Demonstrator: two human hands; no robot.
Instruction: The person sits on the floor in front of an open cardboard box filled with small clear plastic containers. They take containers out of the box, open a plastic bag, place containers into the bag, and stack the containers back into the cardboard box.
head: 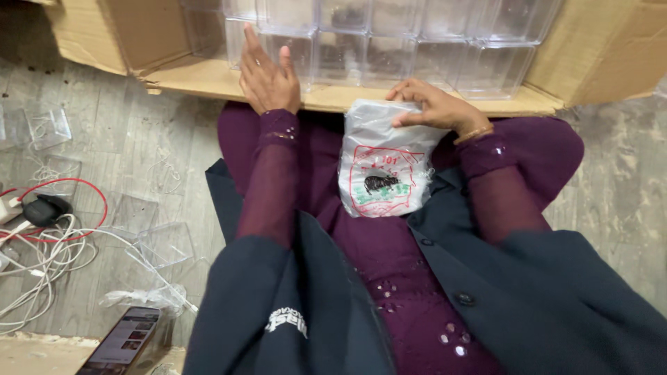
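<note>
- Carton [347, 97] lies before us; our left hand [267, 73] rests flat on its clear boxes [389, 42], grip apart.
- Our right hand [434, 104], at the carton's flap, has its grip clamped on a bag [382, 167].

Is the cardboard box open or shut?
Open. The cardboard box has its flaps folded out, exposing rows of clear plastic containers; the left hand reaches in over the front flap.

Phone [125, 340] & carton [347, 97] cut off.
</note>
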